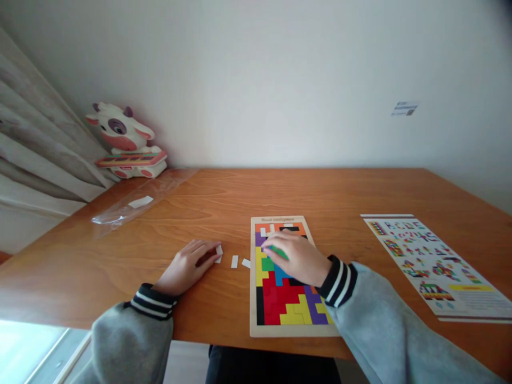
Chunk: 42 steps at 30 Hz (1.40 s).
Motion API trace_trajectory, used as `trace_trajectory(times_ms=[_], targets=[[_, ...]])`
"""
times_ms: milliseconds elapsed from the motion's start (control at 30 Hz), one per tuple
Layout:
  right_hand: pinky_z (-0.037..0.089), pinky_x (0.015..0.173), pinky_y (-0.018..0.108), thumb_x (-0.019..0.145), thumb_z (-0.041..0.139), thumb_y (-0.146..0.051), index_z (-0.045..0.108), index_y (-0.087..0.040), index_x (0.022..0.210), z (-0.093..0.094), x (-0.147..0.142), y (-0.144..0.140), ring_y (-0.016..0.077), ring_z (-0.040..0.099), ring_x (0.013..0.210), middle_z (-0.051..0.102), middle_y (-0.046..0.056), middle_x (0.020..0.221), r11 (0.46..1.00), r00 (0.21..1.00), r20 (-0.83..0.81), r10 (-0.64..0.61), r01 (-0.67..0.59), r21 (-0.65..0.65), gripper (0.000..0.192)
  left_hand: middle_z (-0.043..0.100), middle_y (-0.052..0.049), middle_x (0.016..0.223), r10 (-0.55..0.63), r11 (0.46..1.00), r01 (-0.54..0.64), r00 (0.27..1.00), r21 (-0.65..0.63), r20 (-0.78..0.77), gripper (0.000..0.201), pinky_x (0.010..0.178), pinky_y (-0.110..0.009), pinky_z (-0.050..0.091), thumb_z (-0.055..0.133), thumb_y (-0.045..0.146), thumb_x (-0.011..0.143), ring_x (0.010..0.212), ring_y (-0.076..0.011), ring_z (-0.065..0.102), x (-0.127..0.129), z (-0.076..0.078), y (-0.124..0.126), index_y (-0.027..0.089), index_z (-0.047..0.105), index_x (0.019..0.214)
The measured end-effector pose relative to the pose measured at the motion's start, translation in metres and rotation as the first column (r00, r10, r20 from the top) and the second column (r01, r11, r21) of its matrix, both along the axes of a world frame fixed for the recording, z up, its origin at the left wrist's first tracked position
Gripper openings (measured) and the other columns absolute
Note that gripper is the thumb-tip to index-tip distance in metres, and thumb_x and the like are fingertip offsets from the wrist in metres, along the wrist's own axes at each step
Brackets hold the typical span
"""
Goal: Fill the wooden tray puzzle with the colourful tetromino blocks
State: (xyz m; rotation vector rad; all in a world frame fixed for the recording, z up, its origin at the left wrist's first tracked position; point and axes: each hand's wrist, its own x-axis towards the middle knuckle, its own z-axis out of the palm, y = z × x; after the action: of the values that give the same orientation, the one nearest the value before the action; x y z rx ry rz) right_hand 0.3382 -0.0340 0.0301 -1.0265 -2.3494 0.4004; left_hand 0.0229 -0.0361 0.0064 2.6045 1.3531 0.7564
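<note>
My left hand [184, 268] rests on the table left of the puzzle board, with thumb and fingertips closed on a small white rectangular piece [218, 254]. Between that hand and the board lie a loose white piece [234, 261] and another white piece [246, 263] by the frame. The wooden tray puzzle [253, 298] holds red, yellow, purple, blue, green and orange blocks, with several dark gaps. White pieces [263, 232] show near its top. Over the upper part of the board is my right hand [298, 258], fingertips together at the left side; what they hold, if anything, is hidden.
A printed pattern sheet [440, 266] lies at the right of the wooden table [224, 197]. At the far left sit a cow-shaped toy keyboard [128, 144] and a clear plastic bag [120, 213] with a white slip. A curtain [40, 149] hangs beside them.
</note>
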Motion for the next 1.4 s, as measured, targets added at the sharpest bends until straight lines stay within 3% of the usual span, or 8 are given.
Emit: trace_trajectory(times_ms=[100, 267, 367, 533, 667, 900, 1133, 1400], targets=[[0.048, 0.087, 0.039, 0.099, 0.053, -0.025, 0.069, -0.021, 0.103, 0.004, -0.032, -0.028, 0.0213, 0.063, 0.097, 0.075, 0.005, 0.106, 0.994, 0.983, 0.173, 0.062, -0.077, 0.081, 0.017, 0.075, -0.006, 0.103, -0.014, 0.999, 0.015, 0.999, -0.028, 0.035, 0.035, 0.083, -0.031, 0.061, 0.053, 0.044, 0.098, 0.091, -0.0187, 0.072, -0.003, -0.001, 0.000, 0.021, 0.065, 0.122], [0.046, 0.088, 0.044, 0.099, 0.049, -0.017, 0.063, -0.016, 0.117, -0.003, -0.059, -0.050, 0.0252, 0.062, 0.104, 0.072, 0.010, 0.117, 0.985, 0.942, 0.333, -0.045, -0.014, 0.171, 0.023, 0.074, -0.007, 0.108, -0.186, 0.983, 0.186, 0.981, 0.002, 0.054, 0.030, 0.086, -0.030, 0.061, 0.054, 0.038, 0.098, 0.096, -0.0183, 0.072, -0.003, -0.004, -0.005, 0.023, 0.068, 0.120], [0.044, 0.095, 0.046, 0.096, 0.049, -0.012, 0.060, -0.012, 0.123, -0.005, -0.068, -0.053, 0.0263, 0.062, 0.107, 0.071, 0.013, 0.117, 0.977, 0.917, 0.386, -0.098, 0.016, 0.211, 0.029, 0.074, -0.007, 0.109, -0.219, 0.975, 0.217, 0.975, 0.049, 0.042, 0.029, 0.090, -0.031, 0.061, 0.055, 0.034, 0.098, 0.099, -0.0184, 0.072, -0.002, -0.008, -0.005, 0.022, 0.067, 0.121], [0.044, 0.095, 0.045, 0.097, 0.050, -0.013, 0.066, -0.014, 0.108, -0.005, -0.086, -0.054, 0.0256, 0.064, 0.102, 0.074, 0.012, 0.106, 0.975, 0.903, 0.417, -0.106, 0.012, 0.222, 0.019, 0.073, -0.007, 0.116, -0.187, 0.980, 0.184, 0.982, 0.072, 0.030, 0.030, 0.095, -0.034, 0.059, 0.051, 0.036, 0.100, 0.106, -0.0203, 0.071, -0.005, -0.013, -0.004, 0.022, 0.067, 0.122], [0.045, 0.092, 0.045, 0.094, 0.062, -0.023, 0.068, -0.016, 0.099, -0.002, -0.088, -0.055, 0.0259, 0.066, 0.100, 0.076, 0.009, 0.103, 0.987, 0.907, 0.407, -0.108, 0.051, 0.150, 0.011, 0.074, -0.007, 0.114, -0.185, 0.982, 0.182, 0.982, 0.060, 0.043, 0.033, 0.092, -0.030, 0.061, 0.047, 0.037, 0.102, 0.102, -0.0191, 0.073, -0.009, -0.013, -0.006, 0.021, 0.067, 0.122], [0.039, 0.093, 0.042, 0.087, 0.069, -0.016, 0.069, -0.021, 0.094, 0.006, -0.071, -0.059, 0.0226, 0.067, 0.096, 0.078, 0.003, 0.096, 0.992, 0.934, 0.338, -0.115, 0.128, -0.015, 0.008, 0.074, -0.006, 0.115, -0.182, 0.976, 0.178, 0.983, 0.129, 0.022, 0.032, 0.093, -0.029, 0.060, 0.046, 0.035, 0.103, 0.102, -0.0179, 0.072, -0.014, -0.015, -0.010, 0.021, 0.067, 0.121], [0.033, 0.091, 0.038, 0.086, 0.070, -0.015, 0.069, -0.025, 0.103, -0.003, -0.078, -0.049, 0.0197, 0.067, 0.095, 0.078, 0.000, 0.095, 0.947, 0.956, 0.180, -0.233, 0.265, -0.180, 0.020, 0.074, -0.006, 0.114, -0.184, 0.971, 0.176, 0.982, 0.161, 0.038, 0.030, 0.091, -0.027, 0.060, 0.047, 0.033, 0.102, 0.101, -0.0168, 0.073, -0.011, -0.014, -0.009, 0.021, 0.068, 0.120], [0.030, 0.089, 0.040, 0.081, 0.074, -0.017, 0.070, -0.023, 0.102, 0.009, -0.079, -0.040, 0.0204, 0.068, 0.099, 0.079, -0.002, 0.094, 0.900, 0.964, 0.200, -0.175, 0.239, -0.365, 0.022, 0.073, -0.005, 0.112, -0.146, 0.988, 0.135, 0.975, 0.077, 0.166, 0.024, 0.093, -0.027, 0.059, 0.058, 0.032, 0.096, 0.100, -0.0172, 0.072, 0.000, -0.010, -0.010, 0.022, 0.071, 0.113]])
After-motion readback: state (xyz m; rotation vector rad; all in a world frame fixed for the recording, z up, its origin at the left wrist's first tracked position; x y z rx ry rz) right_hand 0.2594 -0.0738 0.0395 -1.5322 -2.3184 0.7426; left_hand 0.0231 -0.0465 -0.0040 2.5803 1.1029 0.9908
